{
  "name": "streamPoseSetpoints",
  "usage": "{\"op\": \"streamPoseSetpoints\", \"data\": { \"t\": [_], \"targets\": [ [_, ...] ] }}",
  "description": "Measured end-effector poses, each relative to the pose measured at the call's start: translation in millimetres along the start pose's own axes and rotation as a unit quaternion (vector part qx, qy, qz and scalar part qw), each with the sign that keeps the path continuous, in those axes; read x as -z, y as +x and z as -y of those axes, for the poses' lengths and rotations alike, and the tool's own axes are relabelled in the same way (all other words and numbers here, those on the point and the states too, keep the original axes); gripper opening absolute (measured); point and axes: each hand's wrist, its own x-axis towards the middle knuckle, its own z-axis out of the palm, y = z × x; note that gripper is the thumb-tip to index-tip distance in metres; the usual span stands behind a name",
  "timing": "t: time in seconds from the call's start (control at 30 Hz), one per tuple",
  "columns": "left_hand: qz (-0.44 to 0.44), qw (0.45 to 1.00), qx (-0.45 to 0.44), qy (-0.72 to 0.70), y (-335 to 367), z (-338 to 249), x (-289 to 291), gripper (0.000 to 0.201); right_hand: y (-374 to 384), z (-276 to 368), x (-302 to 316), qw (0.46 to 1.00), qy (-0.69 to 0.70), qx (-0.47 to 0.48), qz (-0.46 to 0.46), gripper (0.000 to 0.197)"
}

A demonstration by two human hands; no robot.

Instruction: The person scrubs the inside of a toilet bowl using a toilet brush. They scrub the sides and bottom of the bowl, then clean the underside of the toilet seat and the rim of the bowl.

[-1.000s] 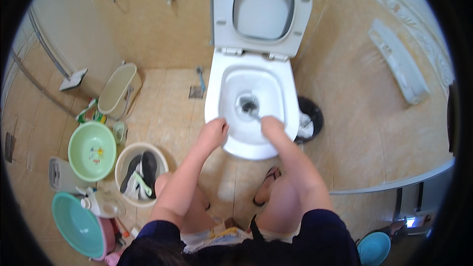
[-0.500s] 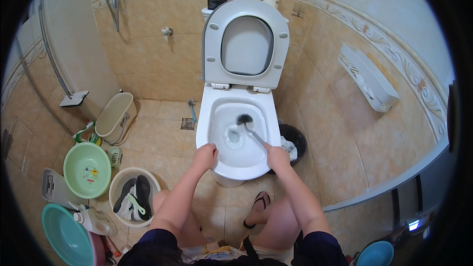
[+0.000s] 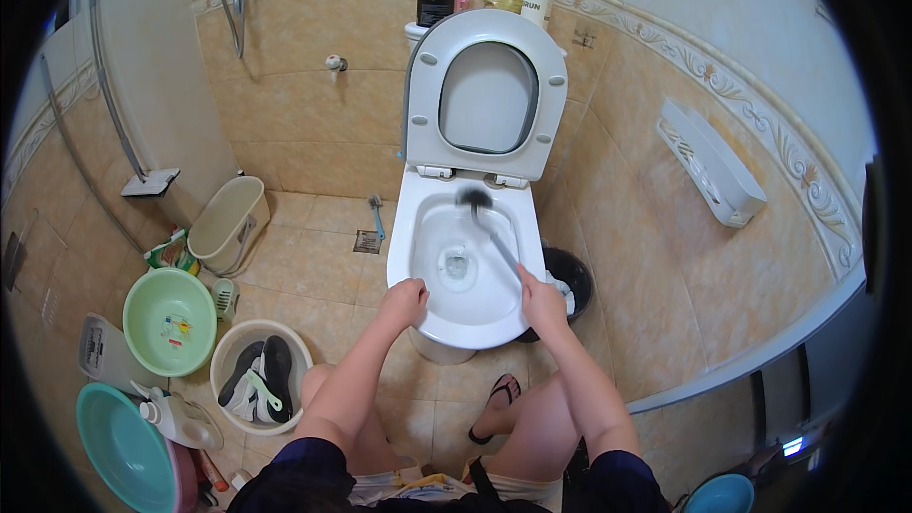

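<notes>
A white toilet bowl (image 3: pixel 403 256) stands before me with its seat and lid (image 3: pixel 551 123) raised. My right hand (image 3: pixel 543 306) is closed around the grey handle of a toilet brush (image 3: pixel 498 241) over the bowl's right front rim. The brush's dark bristle head touches or hovers close to the inner back wall, blurred by motion. Water shows in the drain hole at the bottom. My left hand (image 3: pixel 405 303) is a fist at the left front rim, with nothing visible in it.
Behind the bowl's right side stands a black waste bin (image 3: pixel 581 282) with white paper. At left on the tiled floor are a green basin (image 3: pixel 190 361), a tub with shoes (image 3: pixel 301 358), a teal basin (image 3: pixel 87 437) and a beige bin (image 3: pixel 220 218). A white shelf (image 3: pixel 708 166) hangs at right.
The brush head has moved up the bowl toward its back wall, with my right hand still on the handle. My left hand stays at the rim. The whole view has shifted slightly.
</notes>
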Motion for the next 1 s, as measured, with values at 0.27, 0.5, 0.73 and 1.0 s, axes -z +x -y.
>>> {"op": "streamPoseSetpoints", "data": {
  "t": [0.27, 0.5, 0.73, 1.0],
  "targets": [
    [0.033, 0.999, 0.014, -0.003, -1.2, 1.6, 1.9, 0.016, 84.1, 67.8, 72.7, 0.941, 0.191, 0.095, -0.264, 0.039],
    [0.042, 0.999, 0.014, -0.025, -3.0, -4.4, 4.2, 0.017, 169.0, 78.8, 92.0, 0.942, 0.11, -0.014, -0.317, 0.038],
    [0.016, 0.999, -0.005, -0.038, -6.6, -1.0, 7.0, 0.016, 193.8, 128.8, 70.4, 0.971, 0.069, 0.009, -0.23, 0.04],
    [0.04, 0.999, 0.007, -0.032, -7.7, -6.7, 11.5, 0.017, 191.5, 52.0, 81.5, 0.961, 0.046, -0.05, -0.269, 0.041]
  ]
}}
